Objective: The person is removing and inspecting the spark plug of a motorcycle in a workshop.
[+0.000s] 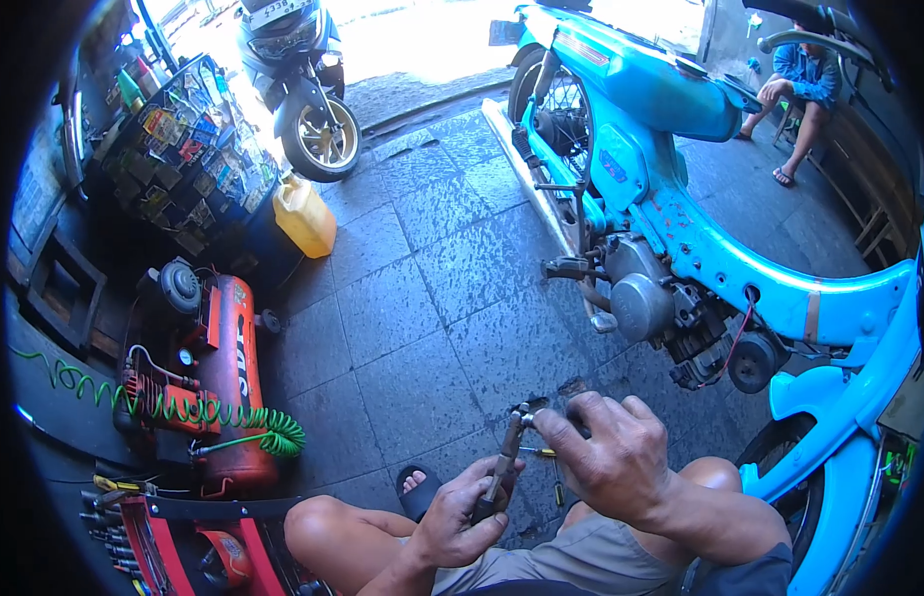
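My left hand (454, 526) is closed round the lower part of a long, dark, worn metal tool (507, 452), plier-like in shape, which points up and away from me. At the tool's upper end sits a small shiny metal piece (524, 409). My right hand (616, 457) is curled with its fingertips at that piece, seemingly pinching it; the fingers partly hide what they grip. Below, on the floor between my legs, lie a screwdriver (541, 452) with a yellow handle and another small yellow-and-dark tool (559, 494).
A light-blue motorcycle (621, 169) with its engine exposed stands at the right. On the left are a red air compressor (233, 368) with a green coiled hose (281, 434), a red tool rack (164, 536) and a yellow jerrycan (305, 216). A scooter (301, 89) and a seated person (807, 79) are farther off.
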Demonstrator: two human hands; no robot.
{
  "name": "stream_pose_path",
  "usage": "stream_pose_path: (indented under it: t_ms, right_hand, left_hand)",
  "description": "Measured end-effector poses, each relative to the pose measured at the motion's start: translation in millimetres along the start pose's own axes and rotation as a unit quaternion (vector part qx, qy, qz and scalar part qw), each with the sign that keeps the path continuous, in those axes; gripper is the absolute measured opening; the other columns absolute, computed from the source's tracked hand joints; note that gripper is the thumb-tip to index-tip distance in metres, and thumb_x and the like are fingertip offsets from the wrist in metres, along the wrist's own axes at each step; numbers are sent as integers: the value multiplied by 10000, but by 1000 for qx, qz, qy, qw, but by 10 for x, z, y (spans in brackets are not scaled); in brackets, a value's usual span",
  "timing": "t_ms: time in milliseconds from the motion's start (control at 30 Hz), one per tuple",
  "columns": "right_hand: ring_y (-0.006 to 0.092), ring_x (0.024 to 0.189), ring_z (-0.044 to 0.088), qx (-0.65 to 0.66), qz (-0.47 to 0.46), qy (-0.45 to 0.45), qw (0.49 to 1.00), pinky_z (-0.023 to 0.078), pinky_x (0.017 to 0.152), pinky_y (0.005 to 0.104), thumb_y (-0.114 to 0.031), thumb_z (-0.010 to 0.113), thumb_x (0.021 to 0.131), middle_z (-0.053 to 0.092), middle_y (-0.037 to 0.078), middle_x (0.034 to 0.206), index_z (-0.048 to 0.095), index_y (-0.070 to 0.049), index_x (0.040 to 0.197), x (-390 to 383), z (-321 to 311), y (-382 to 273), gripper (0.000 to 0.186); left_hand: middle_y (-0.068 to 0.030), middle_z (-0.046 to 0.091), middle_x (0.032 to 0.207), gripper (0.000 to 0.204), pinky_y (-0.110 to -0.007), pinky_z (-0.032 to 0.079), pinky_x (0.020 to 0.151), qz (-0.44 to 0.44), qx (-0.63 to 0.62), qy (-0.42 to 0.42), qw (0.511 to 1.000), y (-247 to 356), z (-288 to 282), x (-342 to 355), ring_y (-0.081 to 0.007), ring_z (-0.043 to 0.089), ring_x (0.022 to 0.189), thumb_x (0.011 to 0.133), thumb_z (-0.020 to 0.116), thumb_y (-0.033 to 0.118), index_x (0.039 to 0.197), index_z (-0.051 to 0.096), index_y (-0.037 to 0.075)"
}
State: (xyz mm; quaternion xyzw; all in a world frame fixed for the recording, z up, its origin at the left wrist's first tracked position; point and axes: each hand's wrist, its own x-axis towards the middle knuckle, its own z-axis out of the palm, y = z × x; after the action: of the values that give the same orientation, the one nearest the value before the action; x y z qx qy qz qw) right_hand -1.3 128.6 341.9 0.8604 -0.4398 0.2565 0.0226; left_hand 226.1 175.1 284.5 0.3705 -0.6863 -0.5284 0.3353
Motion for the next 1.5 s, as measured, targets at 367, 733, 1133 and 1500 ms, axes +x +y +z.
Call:
stream_pose_path:
  t_ms: [367,733,1133,1500]
  right_hand:
    - [326,816,685,288,179,-27,941,534,697,387,-89,760,772,666,133,953,588,-67,1107,-23,-90,168,378]
    - [79,713,540,349,434,165,814,462,651,231,21,594,849,581,11,884,554,-42,1081,-1173,-169,992,243]
    - [394,867,654,47,753,223,618,505,754,472,-224,660,852,679,193,908,607,-55,1029,-3728,2680,706,250]
    - [400,940,659,59,667,369,645,501,806,448,-275,616,927,689,224,976,630,-62,1131,-2890,1965,1485,295]
  left_hand:
    - [-277,578,1159,382,-418,438,987,-133,165,127,969,-1248,548,156,-418,575,1051,781,565,183,1049,610,-85]
    - [-201,482,1236,408,-517,423,986,-440,365,76,817,-2883,1466,-268,-390,456,1202,814,591,312,1053,665,-11]
    - [-205,537,1193,446,-490,456,917,-370,435,55,819,-3381,968,-347,-359,515,1125,794,688,345,1066,639,-4]
    - [-221,610,984,379,-480,485,802,-287,424,37,858,-3328,-289,246,-319,598,923,798,688,313,958,655,-28]
